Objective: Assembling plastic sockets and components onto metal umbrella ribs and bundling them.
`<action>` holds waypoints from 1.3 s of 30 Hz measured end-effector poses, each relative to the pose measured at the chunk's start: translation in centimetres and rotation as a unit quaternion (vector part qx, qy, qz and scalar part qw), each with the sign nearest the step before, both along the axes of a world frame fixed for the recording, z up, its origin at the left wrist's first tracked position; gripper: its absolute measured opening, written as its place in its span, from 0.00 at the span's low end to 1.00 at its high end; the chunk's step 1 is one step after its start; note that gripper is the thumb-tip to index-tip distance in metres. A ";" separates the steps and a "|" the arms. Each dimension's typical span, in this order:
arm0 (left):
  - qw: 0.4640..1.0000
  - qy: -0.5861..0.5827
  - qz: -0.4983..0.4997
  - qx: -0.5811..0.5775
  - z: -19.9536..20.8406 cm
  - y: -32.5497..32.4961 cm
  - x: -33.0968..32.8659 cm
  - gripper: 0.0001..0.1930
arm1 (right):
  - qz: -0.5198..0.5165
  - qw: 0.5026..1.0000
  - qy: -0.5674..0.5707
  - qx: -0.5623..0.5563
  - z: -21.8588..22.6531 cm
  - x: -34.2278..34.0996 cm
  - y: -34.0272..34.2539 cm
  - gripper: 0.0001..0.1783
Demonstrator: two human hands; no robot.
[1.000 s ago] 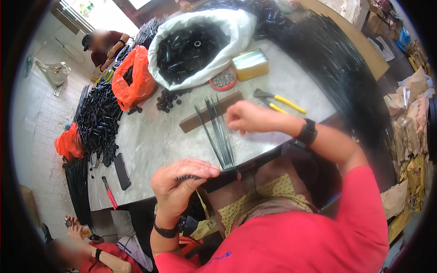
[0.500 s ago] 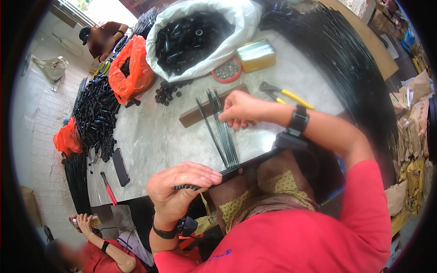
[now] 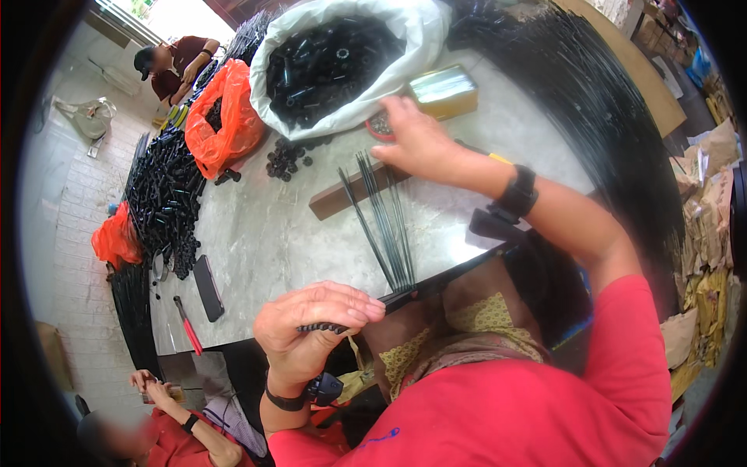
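Observation:
My left hand (image 3: 319, 315) is closed round a black ridged handle-like piece (image 3: 324, 327) at the table's front edge; its exact kind is not clear. From near those fingertips several thin dark rods (image 3: 401, 249) fan out over the tabletop. Their far ends rest across a brown bar (image 3: 333, 204). My right hand (image 3: 424, 144) reaches over the round red dish (image 3: 377, 134) of small metal bits, thumb and fingers apart. It partly covers the dish, and no object shows in its grasp.
Behind the dish stand a white sack (image 3: 424, 35) of black tubular parts and a yellowish block (image 3: 447, 92). An orange bag (image 3: 241, 117), black parts (image 3: 159, 183), a phone (image 3: 208, 288) and red-handled pliers (image 3: 189, 327) lie leftward. Long dark rods (image 3: 576, 86) cover the right. Two people sit leftward.
My right hand has left the rods and moved up and away to the red dish, its fingers spreading. My left hand keeps its grip with hardly any movement.

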State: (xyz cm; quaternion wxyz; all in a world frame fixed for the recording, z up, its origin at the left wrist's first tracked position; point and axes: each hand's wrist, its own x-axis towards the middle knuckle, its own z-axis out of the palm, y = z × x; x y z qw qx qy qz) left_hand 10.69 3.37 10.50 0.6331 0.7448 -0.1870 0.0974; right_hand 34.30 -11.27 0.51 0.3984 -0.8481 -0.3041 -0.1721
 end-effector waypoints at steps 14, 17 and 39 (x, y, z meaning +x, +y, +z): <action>1.000 -0.002 0.030 0.002 0.0 -0.4 0.0 0.06 | 0.207 0.938 0.168 -0.219 1.8 -4.0 4.0 0.17; 1.000 -0.003 0.027 -0.003 -0.1 -0.5 0.1 0.06 | 0.202 0.930 0.247 -0.185 2.0 -3.4 3.6 0.16; 1.000 -0.010 0.017 -0.004 0.1 -0.5 -0.2 0.07 | 0.410 0.879 -0.062 -0.233 0.7 -5.9 4.0 0.18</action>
